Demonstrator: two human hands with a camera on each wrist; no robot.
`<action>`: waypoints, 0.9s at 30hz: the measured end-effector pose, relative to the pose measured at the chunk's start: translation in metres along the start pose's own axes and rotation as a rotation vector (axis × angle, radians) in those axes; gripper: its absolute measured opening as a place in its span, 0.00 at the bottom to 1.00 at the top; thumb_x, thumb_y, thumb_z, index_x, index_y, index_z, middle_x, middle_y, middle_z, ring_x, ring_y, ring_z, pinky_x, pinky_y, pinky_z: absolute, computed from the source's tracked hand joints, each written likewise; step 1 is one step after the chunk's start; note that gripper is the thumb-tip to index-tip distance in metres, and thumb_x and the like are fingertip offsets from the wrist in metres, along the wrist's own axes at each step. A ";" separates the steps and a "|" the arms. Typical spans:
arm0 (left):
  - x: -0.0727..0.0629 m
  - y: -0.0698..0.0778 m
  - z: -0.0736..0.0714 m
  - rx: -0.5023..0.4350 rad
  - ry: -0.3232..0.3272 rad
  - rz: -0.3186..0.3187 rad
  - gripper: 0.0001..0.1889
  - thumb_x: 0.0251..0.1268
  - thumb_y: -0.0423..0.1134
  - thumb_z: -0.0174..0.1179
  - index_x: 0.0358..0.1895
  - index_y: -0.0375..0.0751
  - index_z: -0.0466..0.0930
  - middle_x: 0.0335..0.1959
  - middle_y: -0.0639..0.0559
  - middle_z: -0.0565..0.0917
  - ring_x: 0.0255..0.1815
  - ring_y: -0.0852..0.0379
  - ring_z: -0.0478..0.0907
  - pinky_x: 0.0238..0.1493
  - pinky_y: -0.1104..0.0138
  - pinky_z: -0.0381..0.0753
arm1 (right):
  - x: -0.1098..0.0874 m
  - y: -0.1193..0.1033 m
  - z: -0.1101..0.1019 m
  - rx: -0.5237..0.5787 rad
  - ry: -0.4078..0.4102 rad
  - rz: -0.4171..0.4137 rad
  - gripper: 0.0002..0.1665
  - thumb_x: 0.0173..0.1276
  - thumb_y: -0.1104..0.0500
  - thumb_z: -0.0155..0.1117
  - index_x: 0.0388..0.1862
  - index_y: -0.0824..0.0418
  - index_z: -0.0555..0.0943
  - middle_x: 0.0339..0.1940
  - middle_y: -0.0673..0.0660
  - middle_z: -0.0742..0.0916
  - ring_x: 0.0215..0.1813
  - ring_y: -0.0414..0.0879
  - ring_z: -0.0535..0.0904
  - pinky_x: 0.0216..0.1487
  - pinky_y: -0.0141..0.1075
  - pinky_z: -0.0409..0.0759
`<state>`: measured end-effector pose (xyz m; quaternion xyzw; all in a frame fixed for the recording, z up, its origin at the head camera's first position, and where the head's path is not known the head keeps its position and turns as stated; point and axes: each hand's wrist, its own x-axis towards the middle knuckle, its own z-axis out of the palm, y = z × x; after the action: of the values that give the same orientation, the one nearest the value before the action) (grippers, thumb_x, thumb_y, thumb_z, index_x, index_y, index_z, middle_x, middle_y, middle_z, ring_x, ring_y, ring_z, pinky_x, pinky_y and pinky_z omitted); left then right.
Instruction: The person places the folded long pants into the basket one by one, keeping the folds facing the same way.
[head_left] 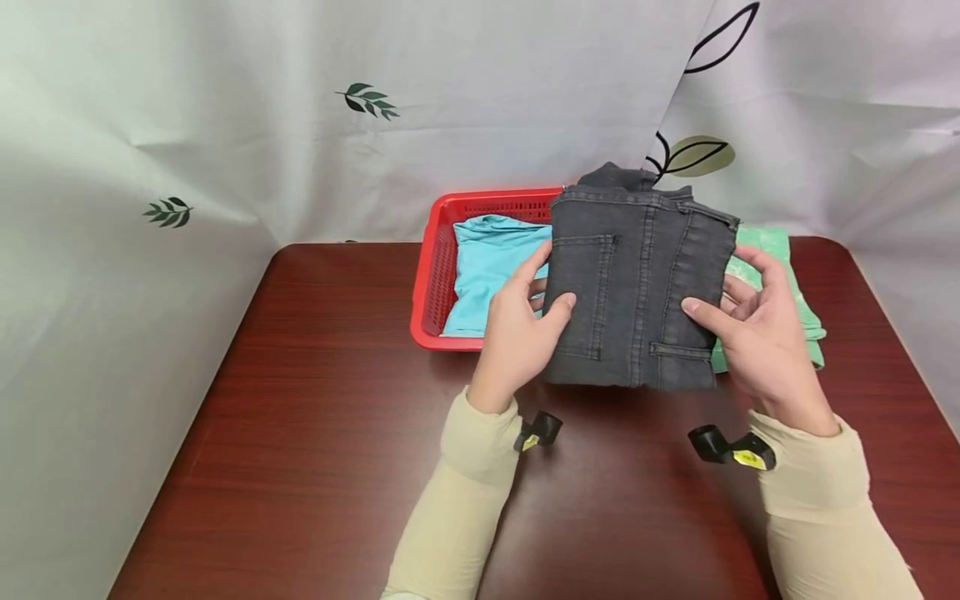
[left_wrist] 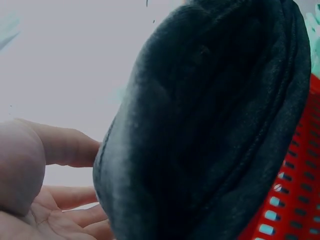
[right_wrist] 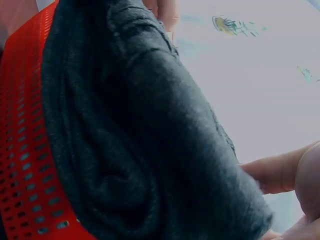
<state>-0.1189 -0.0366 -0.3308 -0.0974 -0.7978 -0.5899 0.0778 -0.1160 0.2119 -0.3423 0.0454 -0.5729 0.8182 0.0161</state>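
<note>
A folded pair of dark grey jeans is held up between both hands, its back pocket and seams toward the head view. My left hand grips its left edge, thumb on the front and fingers behind. On the right edge my right hand holds it the same way. In both wrist views the layered folds of the jeans fill the middle, thick and rounded at the bend. Behind the jeans stands a red perforated basket, its right part hidden. Inside it lies a folded light blue cloth.
A folded green patterned cloth lies on the table right of the jeans, partly covered by the right hand. The brown wooden table reaches back to a white curtain with leaf prints, which also hangs along both sides.
</note>
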 end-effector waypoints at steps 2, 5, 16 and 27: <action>0.001 -0.001 -0.004 -0.013 0.004 0.009 0.32 0.68 0.34 0.61 0.75 0.44 0.66 0.70 0.55 0.73 0.56 0.57 0.80 0.56 0.64 0.79 | 0.002 0.002 0.004 0.032 0.006 -0.014 0.43 0.63 0.81 0.61 0.68 0.54 0.56 0.54 0.57 0.84 0.48 0.45 0.86 0.39 0.34 0.86; 0.003 -0.004 -0.009 -0.032 0.009 0.019 0.33 0.67 0.34 0.62 0.75 0.43 0.66 0.70 0.55 0.73 0.56 0.57 0.80 0.56 0.64 0.79 | 0.005 0.005 0.010 0.063 0.014 -0.028 0.41 0.63 0.81 0.61 0.66 0.55 0.56 0.54 0.58 0.83 0.48 0.46 0.86 0.39 0.34 0.86; 0.006 -0.010 -0.024 -0.136 0.015 0.016 0.39 0.59 0.32 0.63 0.77 0.41 0.63 0.63 0.49 0.77 0.55 0.56 0.80 0.52 0.57 0.82 | 0.018 0.016 0.031 -0.065 0.048 -0.092 0.22 0.64 0.78 0.63 0.49 0.59 0.71 0.50 0.57 0.81 0.42 0.42 0.82 0.40 0.28 0.82; 0.010 -0.018 -0.038 -0.136 0.097 0.041 0.38 0.56 0.31 0.64 0.75 0.42 0.67 0.62 0.50 0.77 0.52 0.56 0.81 0.51 0.60 0.83 | 0.029 0.023 0.046 -0.157 -0.007 -0.039 0.18 0.67 0.72 0.64 0.55 0.62 0.79 0.50 0.56 0.80 0.44 0.43 0.80 0.42 0.28 0.81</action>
<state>-0.1324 -0.0770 -0.3340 -0.0900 -0.7491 -0.6449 0.1215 -0.1442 0.1599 -0.3453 0.0579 -0.6345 0.7700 0.0335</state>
